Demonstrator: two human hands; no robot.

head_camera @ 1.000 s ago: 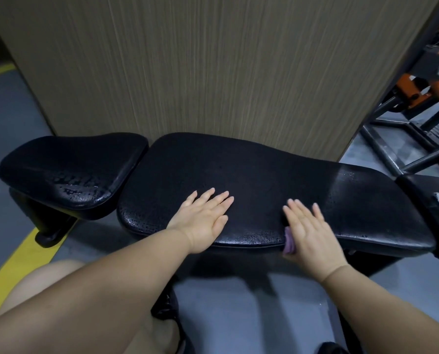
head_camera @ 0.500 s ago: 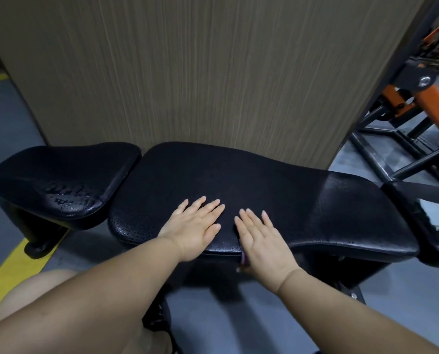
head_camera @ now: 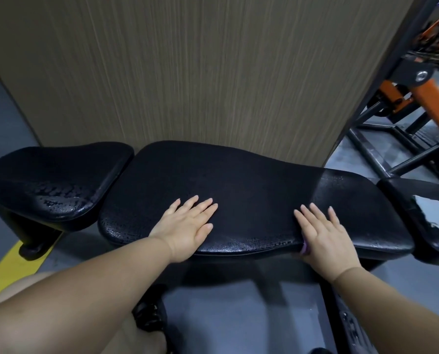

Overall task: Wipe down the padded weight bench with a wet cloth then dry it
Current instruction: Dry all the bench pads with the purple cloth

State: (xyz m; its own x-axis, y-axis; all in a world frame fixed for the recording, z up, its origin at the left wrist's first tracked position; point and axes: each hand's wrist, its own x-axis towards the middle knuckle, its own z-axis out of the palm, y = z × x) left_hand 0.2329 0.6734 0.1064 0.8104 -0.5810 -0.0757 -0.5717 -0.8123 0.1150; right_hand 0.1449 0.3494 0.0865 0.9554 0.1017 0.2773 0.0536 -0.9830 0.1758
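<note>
Head camera: black weight bench pad (head_camera: pixel 238 190), beaded with droplets, lies crosswise before a wood-grain panel (head_camera: pixel 187 72).
Fingers straight, the right hand (head_camera: pixel 325 238) presses a purple cloth (head_camera: pixel 305 247) at the pad's near edge; the left hand (head_camera: pixel 187 226) rests flat, fingers relaxed.

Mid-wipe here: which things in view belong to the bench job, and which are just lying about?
Job: long bench pad; seat pad; purple cloth under the right hand; left hand flat on the pad.
Lying about: wood-grain panel; orange-and-black rack; yellow floor line.
</note>
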